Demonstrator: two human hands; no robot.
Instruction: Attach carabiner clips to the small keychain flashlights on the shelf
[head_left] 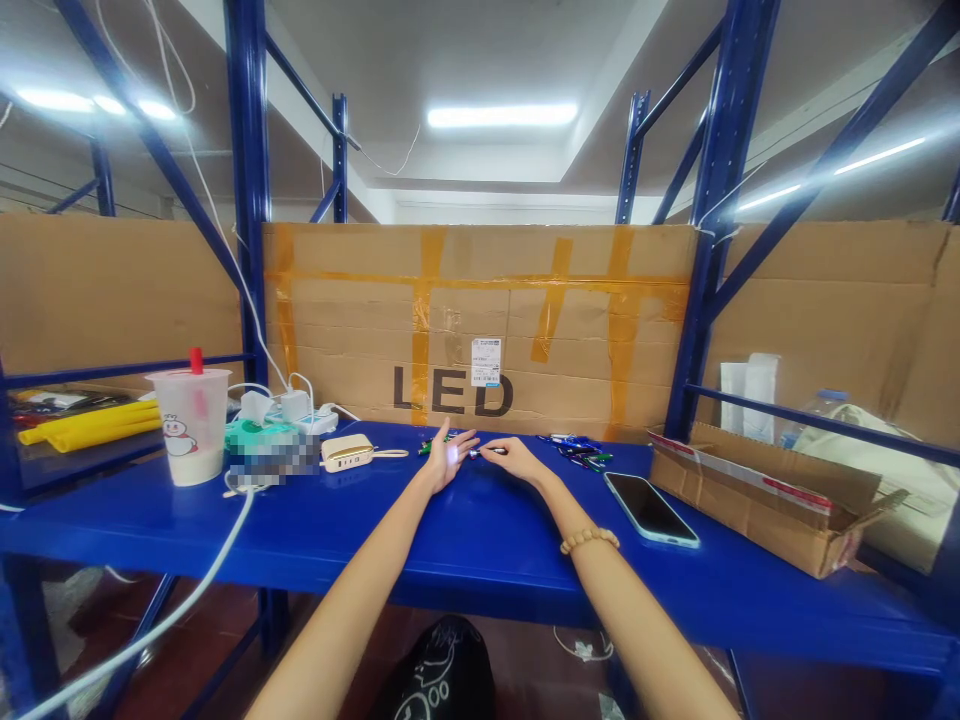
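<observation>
A slim pen light (489, 452) lies pinched in the fingertips of the right hand (516, 460), low over the far middle of the blue counter (480, 545). Its long axis runs nearly level from right to left, with the tip aimed at the left hand (450, 455). That hand is spread wide, fingers apart and palm turned toward the tip, and one bright spot of light sits on the palm. The tip and the palm are near each other but not touching. The right wrist wears one bead bracelet (589, 540).

Just behind the left hand lie a few green pens (427, 445), partly hidden. Right of the right hand is a loose heap of pens (577, 450), blue and green, too small and tangled to count. Nearer and further right, one phone (651, 508) lies flat, screen up and dark, beside one open cardboard box (757, 500).

To the left are one cream power bank (346, 452), a cluster of white chargers (289, 408) with a white cable (225, 545) trailing off the counter's front edge, and one plastic cup (189, 425) with a red straw. A cardboard sheet (480, 310) marked "LED" stands along the back.
</observation>
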